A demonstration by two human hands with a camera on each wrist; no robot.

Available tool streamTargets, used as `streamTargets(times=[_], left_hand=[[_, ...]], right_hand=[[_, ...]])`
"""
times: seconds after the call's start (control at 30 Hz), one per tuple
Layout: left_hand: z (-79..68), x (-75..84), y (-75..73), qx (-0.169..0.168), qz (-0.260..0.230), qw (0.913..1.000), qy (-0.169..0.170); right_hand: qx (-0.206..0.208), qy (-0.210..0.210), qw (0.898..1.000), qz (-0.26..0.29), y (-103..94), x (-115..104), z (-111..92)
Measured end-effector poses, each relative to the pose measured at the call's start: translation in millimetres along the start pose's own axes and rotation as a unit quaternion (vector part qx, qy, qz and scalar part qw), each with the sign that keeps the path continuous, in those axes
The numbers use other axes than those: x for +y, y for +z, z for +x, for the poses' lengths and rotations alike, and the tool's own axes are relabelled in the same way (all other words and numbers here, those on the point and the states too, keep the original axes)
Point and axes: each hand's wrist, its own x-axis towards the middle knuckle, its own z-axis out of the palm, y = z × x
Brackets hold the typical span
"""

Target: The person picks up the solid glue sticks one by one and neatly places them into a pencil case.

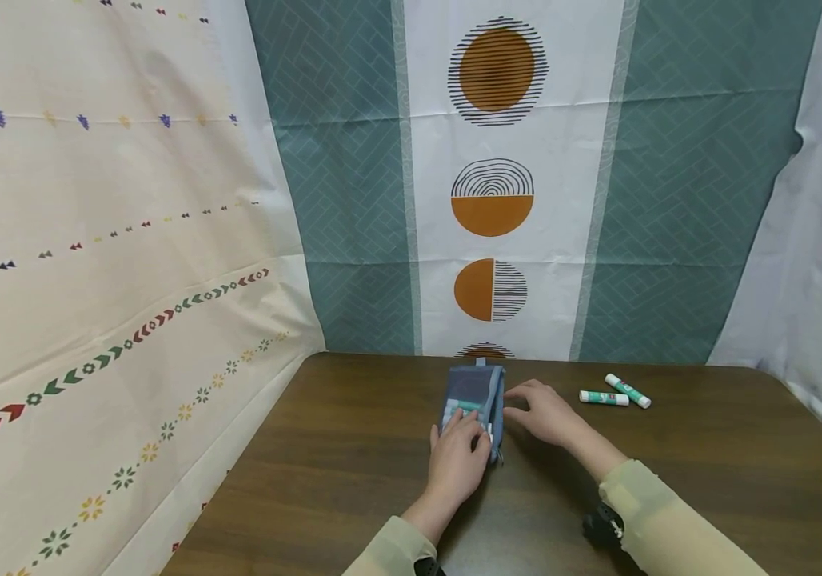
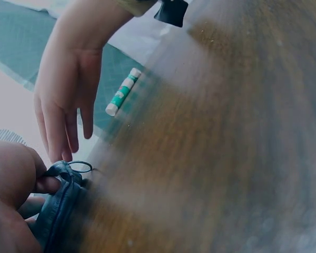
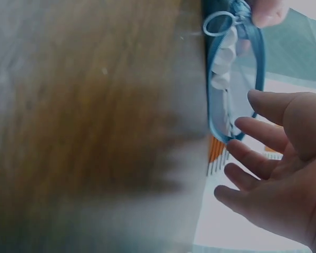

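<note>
A blue zip pouch (image 1: pixel 465 381) with a see-through mesh side lies on the table. My left hand (image 1: pixel 456 464) pinches its near end by the zip pull, thumb and fingers around the edge, as the left wrist view shows. The zip is undone, and several white-ended glue sticks (image 3: pixel 221 66) show inside the gaping mouth in the right wrist view. Beside the opening is my right hand (image 1: pixel 544 414), its fingers spread and relaxed with nothing in them. Whether its fingertips touch the pouch rim I cannot tell.
Two green-and-white glue sticks, one lying crosswise (image 1: pixel 604 398) and one slanted (image 1: pixel 628 390), rest to the right of my right hand. The brown wooden table (image 1: pixel 310 480) ends at a patterned curtain (image 1: pixel 342 240) behind.
</note>
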Motion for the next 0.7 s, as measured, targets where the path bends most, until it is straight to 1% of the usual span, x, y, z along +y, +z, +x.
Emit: streamTargets(times=[0.07, 0.23, 0.47, 0.7], left_hand=[[-0.5, -0.1, 0.1, -0.002, -0.001, 1.0, -0.004], [-1.5, -0.4, 0.7, 0.004, 0.003, 1.0, 0.0], [-2.8, 0.0, 1.9, 0.004, -0.001, 1.0, 0.001], [-1.9, 1.9, -0.7, 0.003, -0.008, 1.0, 0.003]], right_hand=[[0.002, 0.001, 1.0, 0.002, -4.5, 1.6, -3.8], [0.008, -0.002, 1.0, 0.002, -16.1, 7.0, -13.1], [0.022, 0.009, 1.0, 0.002, -32.1, 18.2, -26.7], [0.023, 0.025, 0.999, 0.027, -47.7, 30.3, -38.5]])
